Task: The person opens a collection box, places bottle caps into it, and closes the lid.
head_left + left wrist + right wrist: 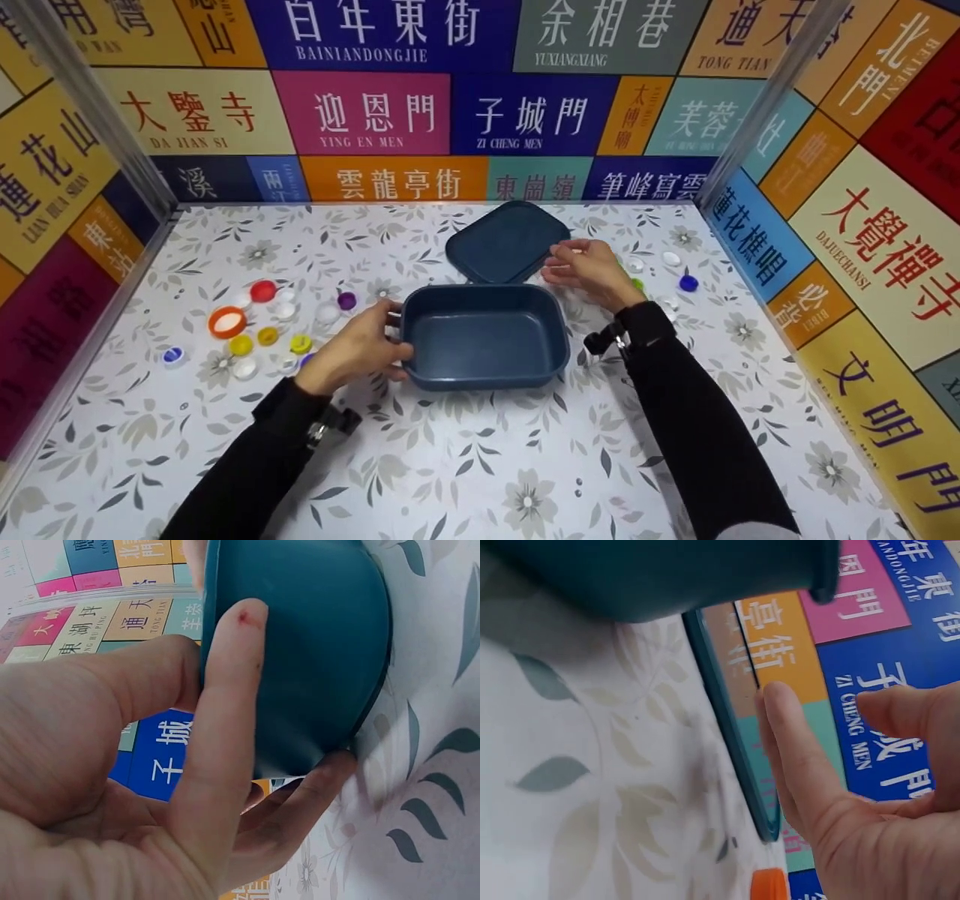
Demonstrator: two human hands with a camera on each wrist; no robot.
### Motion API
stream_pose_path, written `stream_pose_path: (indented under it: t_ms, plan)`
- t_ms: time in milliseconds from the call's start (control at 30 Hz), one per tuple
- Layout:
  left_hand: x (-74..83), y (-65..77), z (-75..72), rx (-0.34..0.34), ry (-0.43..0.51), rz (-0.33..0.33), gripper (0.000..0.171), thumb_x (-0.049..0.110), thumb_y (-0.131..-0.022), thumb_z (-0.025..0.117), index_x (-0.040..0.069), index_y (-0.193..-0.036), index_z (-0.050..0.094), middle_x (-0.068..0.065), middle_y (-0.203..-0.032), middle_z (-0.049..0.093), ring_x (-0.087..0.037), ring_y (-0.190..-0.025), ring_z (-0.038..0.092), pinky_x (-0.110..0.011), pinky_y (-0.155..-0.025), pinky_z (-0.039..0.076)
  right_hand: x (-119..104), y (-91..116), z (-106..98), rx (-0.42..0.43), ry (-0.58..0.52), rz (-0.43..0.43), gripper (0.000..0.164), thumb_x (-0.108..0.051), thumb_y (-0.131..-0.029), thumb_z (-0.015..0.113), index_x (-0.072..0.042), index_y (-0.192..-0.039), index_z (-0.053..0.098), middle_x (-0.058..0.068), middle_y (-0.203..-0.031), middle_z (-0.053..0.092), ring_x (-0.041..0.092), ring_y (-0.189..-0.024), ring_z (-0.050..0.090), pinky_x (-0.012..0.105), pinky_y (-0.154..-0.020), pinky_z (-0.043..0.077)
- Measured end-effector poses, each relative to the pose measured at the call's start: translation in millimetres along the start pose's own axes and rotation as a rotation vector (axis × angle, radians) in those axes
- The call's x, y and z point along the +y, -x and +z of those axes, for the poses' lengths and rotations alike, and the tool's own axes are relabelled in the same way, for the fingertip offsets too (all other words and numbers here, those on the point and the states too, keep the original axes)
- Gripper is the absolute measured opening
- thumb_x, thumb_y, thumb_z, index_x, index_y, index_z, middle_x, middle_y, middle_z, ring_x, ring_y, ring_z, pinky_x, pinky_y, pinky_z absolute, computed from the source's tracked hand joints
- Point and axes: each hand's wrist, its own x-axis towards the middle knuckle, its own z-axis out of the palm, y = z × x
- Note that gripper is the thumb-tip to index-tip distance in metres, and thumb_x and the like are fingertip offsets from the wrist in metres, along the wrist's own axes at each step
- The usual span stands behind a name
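Note:
A dark blue-green rectangular box [484,349], its open top facing up, sits mid-table. My left hand [364,341] grips its left end; the left wrist view shows one finger [236,675] lying along the outer wall [315,652] and others around the rim and lower edge. Behind the box lies the matching flat lid [506,244]. My right hand [589,270] hovers at the lid's right edge, holding nothing, fingers extended. In the right wrist view the thumb stands apart from the fingers, and the lid [731,727] appears edge-on beyond them.
Loose bottle caps lie left of the box, including an orange ring-like cap [227,322], a red cap [263,291] and a purple cap [346,301]. More caps, among them a blue one [688,283], lie right. Printed panels [375,112] wall the table's back and sides.

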Motion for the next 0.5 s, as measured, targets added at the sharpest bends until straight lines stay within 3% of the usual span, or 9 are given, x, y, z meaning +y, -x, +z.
stream_pose_path:
  t_ms: [133,333,500]
  plan:
    - [-0.1,-0.2,0.8,-0.011,0.016,0.025,0.072,-0.009,-0.098,0.071,-0.002,-0.165,0.045,-0.037,-0.146,0.064,-0.028,-0.088,0.080,-0.036,-0.072,0.074,0,11,-12,-0.029,0.041,-0.091,0.065,-0.024,-0.119,0.067,0.006,-0.171,0.043,0.011,-0.133,0.071,0.027,-0.119,0.081,0.037,-0.105,0.072]
    - [-0.5,0.1,0.5,-0.020,0.022,0.034,0.072,-0.009,-0.098,0.069,-0.003,-0.165,0.043,-0.038,-0.148,0.064,-0.025,-0.082,0.079,-0.040,-0.074,0.075,-4,29,-28,-0.009,0.213,-0.189,0.073,-0.047,-0.115,0.072,-0.007,-0.172,0.051,0.021,-0.163,0.057,0.036,-0.142,0.071,0.036,-0.104,0.072]
    - [-3.1,1.3,-0.1,-0.016,0.019,0.038,0.071,-0.008,-0.098,0.070,-0.004,-0.165,0.044,-0.038,-0.144,0.065,-0.024,-0.079,0.079,-0.038,-0.072,0.074,-6,42,-38,0.018,0.313,-0.292,0.069,-0.047,-0.115,0.073,-0.009,-0.170,0.056,0.024,-0.162,0.058,0.028,-0.134,0.074,0.032,-0.098,0.073]
